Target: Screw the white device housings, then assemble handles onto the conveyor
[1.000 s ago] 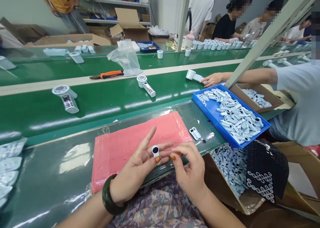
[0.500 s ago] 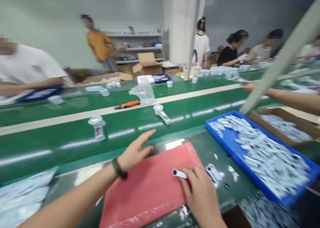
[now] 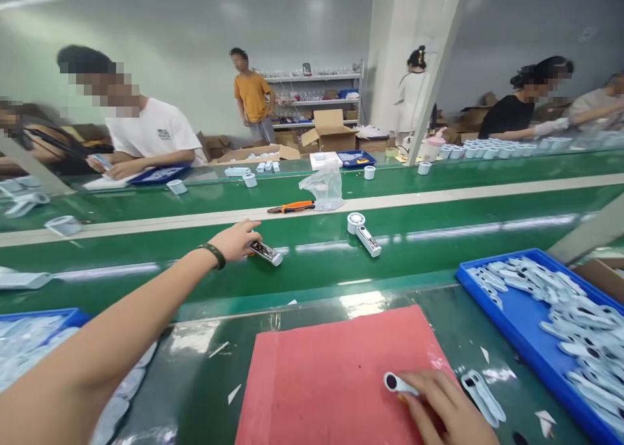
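My left hand (image 3: 237, 240) reaches far out over the green conveyor belt (image 3: 312, 250) and is closed round the head of a white handheld device (image 3: 266, 253), whose handle sticks out to the right. A dark bangle circles that wrist. My right hand (image 3: 446, 414) rests on the pink mat (image 3: 336, 373) at the bottom right, with its fingers pinching a small white plastic part (image 3: 397, 384) that has a dark round hole. A second white device (image 3: 363, 232) lies on the belt to the right of my left hand.
A blue tray (image 3: 517, 321) full of small white parts stands at the right. Loose white parts (image 3: 482, 393) lie beside the mat. Orange pliers (image 3: 292, 207) and a plastic bag (image 3: 324, 186) lie on the middle strip. Several other people work along the far side of the belts.
My left arm has stretched forward from the mat's edge onto the belt and closed on the device. My right hand has stayed on the mat with the small part. The view has tilted up.
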`<act>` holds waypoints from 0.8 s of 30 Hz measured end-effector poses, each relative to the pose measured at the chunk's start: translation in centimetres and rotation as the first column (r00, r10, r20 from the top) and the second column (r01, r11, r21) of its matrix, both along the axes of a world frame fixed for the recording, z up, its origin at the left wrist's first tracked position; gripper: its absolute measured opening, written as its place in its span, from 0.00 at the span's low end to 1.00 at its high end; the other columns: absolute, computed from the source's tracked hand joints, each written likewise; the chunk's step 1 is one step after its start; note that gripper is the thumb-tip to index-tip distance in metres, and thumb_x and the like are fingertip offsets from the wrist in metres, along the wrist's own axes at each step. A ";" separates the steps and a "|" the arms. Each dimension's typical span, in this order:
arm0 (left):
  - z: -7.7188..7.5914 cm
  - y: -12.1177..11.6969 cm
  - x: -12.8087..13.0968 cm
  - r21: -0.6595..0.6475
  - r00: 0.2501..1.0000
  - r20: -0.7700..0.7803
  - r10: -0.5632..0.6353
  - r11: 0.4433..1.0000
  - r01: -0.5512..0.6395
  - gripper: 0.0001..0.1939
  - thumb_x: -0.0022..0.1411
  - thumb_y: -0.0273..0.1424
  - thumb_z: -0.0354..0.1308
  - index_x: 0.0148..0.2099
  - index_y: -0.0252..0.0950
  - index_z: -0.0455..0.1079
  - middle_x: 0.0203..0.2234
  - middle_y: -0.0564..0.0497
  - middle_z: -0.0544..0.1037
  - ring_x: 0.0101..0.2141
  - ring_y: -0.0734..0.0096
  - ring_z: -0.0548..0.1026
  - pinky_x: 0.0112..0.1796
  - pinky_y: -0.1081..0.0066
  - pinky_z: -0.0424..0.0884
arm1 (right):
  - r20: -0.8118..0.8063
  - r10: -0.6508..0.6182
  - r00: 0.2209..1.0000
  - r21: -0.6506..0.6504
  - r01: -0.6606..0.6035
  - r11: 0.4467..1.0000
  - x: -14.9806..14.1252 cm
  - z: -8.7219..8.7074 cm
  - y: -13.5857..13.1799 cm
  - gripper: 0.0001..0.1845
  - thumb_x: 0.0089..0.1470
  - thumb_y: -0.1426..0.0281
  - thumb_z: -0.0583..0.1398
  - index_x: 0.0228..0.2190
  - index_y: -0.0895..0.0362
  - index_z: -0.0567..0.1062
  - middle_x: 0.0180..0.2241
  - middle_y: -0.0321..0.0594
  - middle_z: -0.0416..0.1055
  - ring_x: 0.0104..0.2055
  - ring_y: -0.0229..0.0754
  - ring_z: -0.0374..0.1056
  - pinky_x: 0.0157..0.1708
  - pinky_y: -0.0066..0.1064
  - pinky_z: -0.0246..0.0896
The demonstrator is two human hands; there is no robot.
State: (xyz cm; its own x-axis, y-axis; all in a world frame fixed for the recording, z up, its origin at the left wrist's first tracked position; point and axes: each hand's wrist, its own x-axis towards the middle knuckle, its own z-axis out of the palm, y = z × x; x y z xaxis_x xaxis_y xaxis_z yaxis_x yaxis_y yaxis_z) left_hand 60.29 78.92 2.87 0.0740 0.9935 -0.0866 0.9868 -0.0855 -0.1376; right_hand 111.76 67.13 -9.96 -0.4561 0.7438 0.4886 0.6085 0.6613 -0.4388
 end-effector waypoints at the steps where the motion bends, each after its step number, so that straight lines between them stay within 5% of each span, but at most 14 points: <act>1: 0.1 -1.3 1.9 0.005 0.998 0.025 -0.051 0.999 0.051 0.13 0.63 0.34 0.62 0.50 0.38 0.77 0.59 0.40 0.72 0.57 0.51 0.70 0.58 0.55 0.67 | -0.039 -0.001 0.999 -0.032 0.000 0.999 -0.1 1.2 -0.1 0.10 0.67 0.60 0.59 0.45 0.45 0.80 0.38 0.36 0.81 0.36 0.40 0.80 0.34 0.25 0.76; 6: -0.6 -9.8 14.3 0.105 0.864 0.334 -0.377 0.926 0.364 0.16 0.69 0.42 0.56 0.54 0.40 0.71 0.45 0.45 0.75 0.44 0.56 0.72 0.44 0.60 0.69 | -0.248 -0.127 0.960 -0.175 0.085 0.981 -2.1 7.0 -1.1 0.08 0.66 0.66 0.59 0.45 0.50 0.76 0.36 0.37 0.78 0.33 0.40 0.76 0.33 0.29 0.72; 10: -3.2 -13.4 21.3 0.124 0.774 0.443 -0.453 0.886 0.448 0.15 0.71 0.43 0.54 0.46 0.37 0.72 0.40 0.44 0.73 0.39 0.55 0.69 0.40 0.59 0.65 | -0.223 -0.036 0.974 -0.225 -0.016 0.974 -4.0 9.4 -1.7 0.07 0.65 0.70 0.58 0.42 0.54 0.76 0.34 0.37 0.74 0.34 0.39 0.71 0.34 0.31 0.66; 15: -4.9 -13.1 22.2 0.140 0.749 0.494 -0.440 0.891 0.431 0.14 0.70 0.42 0.56 0.44 0.36 0.72 0.42 0.43 0.73 0.42 0.53 0.68 0.46 0.55 0.65 | -0.006 0.022 1.000 -0.182 -0.023 0.983 -6.0 8.6 -1.7 0.08 0.64 0.70 0.58 0.41 0.57 0.77 0.34 0.40 0.73 0.35 0.43 0.70 0.34 0.35 0.61; 21: -4.1 -13.1 21.4 0.251 0.501 0.715 -0.488 0.848 0.467 0.17 0.71 0.45 0.57 0.53 0.39 0.71 0.47 0.46 0.77 0.49 0.56 0.69 0.52 0.57 0.64 | 0.049 0.013 0.999 -0.146 -0.006 0.989 -7.5 7.6 -2.0 0.05 0.62 0.72 0.60 0.39 0.56 0.78 0.34 0.40 0.74 0.35 0.43 0.69 0.33 0.34 0.61; 24: -4.3 -13.2 21.7 0.271 0.477 0.739 -0.476 0.858 0.436 0.10 0.75 0.36 0.53 0.47 0.39 0.74 0.42 0.48 0.79 0.46 0.61 0.71 0.50 0.60 0.66 | 0.037 0.009 0.999 -0.228 0.000 0.974 -7.4 7.6 -2.0 0.05 0.63 0.69 0.62 0.40 0.55 0.79 0.36 0.40 0.74 0.38 0.43 0.70 0.36 0.34 0.62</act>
